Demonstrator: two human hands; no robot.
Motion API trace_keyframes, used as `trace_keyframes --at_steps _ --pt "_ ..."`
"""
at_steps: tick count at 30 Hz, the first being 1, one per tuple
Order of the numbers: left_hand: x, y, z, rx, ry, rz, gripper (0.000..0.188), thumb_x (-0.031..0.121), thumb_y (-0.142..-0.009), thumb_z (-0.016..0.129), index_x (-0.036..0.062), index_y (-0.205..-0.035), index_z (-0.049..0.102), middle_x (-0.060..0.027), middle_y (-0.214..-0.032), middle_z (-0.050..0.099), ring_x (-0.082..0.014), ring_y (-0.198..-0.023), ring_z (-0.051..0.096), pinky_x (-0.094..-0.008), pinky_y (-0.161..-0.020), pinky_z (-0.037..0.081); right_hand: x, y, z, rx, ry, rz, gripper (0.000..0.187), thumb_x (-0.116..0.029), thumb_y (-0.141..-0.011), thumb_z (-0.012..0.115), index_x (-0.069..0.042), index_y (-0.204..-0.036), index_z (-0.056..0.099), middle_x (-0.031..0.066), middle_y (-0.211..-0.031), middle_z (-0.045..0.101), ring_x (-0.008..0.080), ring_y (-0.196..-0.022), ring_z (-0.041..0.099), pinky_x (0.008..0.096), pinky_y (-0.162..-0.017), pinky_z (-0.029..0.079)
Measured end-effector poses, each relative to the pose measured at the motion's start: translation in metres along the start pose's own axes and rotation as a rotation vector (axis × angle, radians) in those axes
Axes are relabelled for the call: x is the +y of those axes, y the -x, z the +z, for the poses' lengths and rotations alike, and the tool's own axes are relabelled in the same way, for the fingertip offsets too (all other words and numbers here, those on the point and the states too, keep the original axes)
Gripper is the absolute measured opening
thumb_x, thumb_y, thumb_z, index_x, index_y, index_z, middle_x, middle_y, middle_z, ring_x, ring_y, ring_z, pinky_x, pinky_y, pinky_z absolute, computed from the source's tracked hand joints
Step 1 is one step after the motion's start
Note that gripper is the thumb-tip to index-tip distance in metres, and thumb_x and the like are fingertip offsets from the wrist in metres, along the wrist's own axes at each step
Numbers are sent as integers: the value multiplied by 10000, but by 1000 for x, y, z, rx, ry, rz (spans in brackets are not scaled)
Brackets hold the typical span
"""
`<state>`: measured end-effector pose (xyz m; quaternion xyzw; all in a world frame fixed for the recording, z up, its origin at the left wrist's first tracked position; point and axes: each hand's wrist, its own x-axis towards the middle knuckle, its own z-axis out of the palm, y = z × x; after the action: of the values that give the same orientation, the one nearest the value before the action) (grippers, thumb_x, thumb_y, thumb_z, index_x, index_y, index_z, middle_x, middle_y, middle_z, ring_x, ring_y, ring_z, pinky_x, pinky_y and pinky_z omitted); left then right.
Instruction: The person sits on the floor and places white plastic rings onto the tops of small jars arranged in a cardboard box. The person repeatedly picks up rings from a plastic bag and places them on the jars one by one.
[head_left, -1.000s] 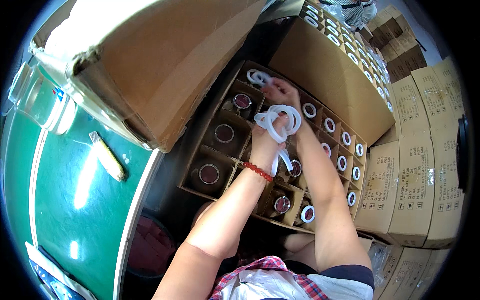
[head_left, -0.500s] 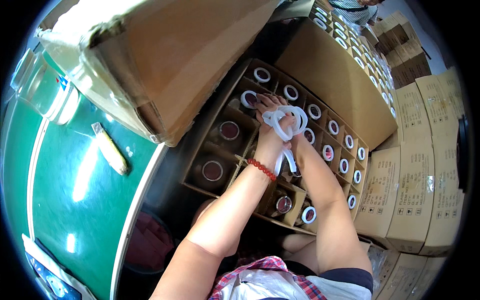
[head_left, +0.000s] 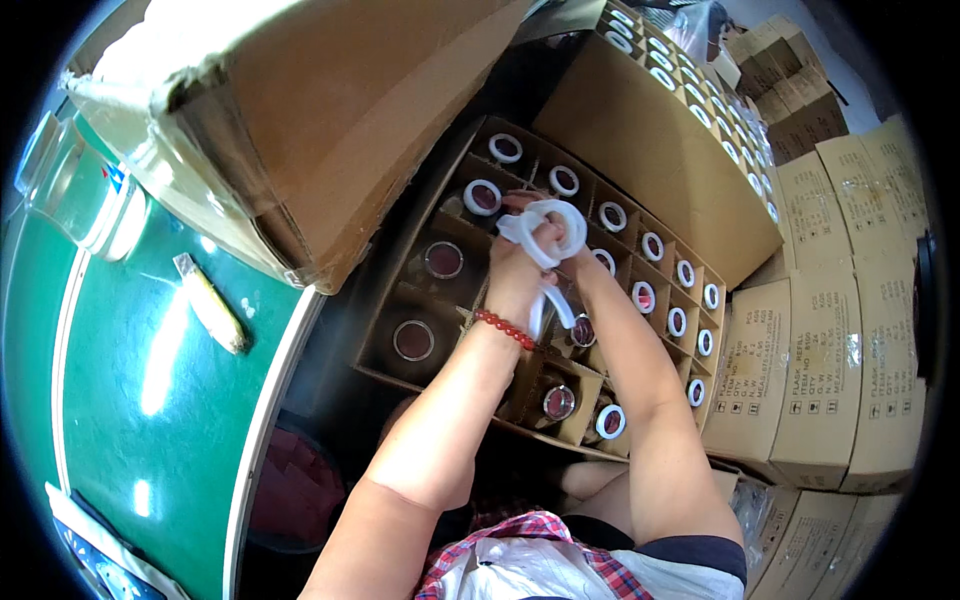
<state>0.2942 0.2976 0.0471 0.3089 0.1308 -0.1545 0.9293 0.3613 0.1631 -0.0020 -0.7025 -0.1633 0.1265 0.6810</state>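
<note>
My left hand (head_left: 514, 278), below a red bead bracelet, is closed around several white plastic rings (head_left: 572, 222); more white loops hang under its palm. Behind these rings, my right hand (head_left: 522, 200) is mostly hidden. Its blurred fingers reach close to a white ring (head_left: 483, 197) seated on a bottle mouth. Both hands are over a divided cardboard carton (head_left: 455, 205) of round-mouthed bottles. White rings sit on most of the mouths, while bare ones include a bottle (head_left: 413, 341) at the near left and another bottle (head_left: 558, 402) near the front edge.
A large carton (head_left: 340, 120) stands at the left on a green table (head_left: 110, 330), with a clear jar (head_left: 85, 190) and a yellow-handled tool (head_left: 212, 305). Another carton (head_left: 660, 150) of ringed bottles is beyond. Stacked closed boxes (head_left: 830, 370) line the right side.
My right fingers have drawn back slightly from the ringed bottle at the far left and slipped further behind the held rings. The whole view has shifted a little.
</note>
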Motion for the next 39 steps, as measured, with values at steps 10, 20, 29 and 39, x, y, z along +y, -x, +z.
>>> trace_keyframes --at_steps 10,20,29,39 --pt "0 -7 -23 -12 -115 65 268 230 -743 681 99 -962 598 -10 -804 598 -122 -680 571 -225 -484 377 -100 57 23 229 388 103 270 -213 -856 631 -19 -1044 631 -24 -771 578 31 -632 494 166 -496 342" --pt "11 68 -62 -31 -12 -56 233 128 -749 687 68 -939 567 -38 -839 622 -199 -778 656 -189 -389 412 -37 82 29 697 659 -219 166 -167 -824 648 -15 -885 624 70 -851 632 204 -726 623 327 -654 501" --pt "22 155 -98 -19 134 -115 120 129 -777 656 70 -842 575 -46 -762 621 -186 -664 646 -196 -328 355 -14 138 73 251 1410 -62 177 -148 -801 583 -89 -951 655 57 -1088 598 261 -1022 566 418 -848 424" --pt "5 143 -104 -31 -1 -118 182 193 -758 669 107 -882 567 -4 -804 602 -178 -721 636 -194 -395 368 -17 138 69 211 1594 -57 191 -155 -762 590 -109 -932 663 9 -1089 618 232 -1088 521 403 -894 388"
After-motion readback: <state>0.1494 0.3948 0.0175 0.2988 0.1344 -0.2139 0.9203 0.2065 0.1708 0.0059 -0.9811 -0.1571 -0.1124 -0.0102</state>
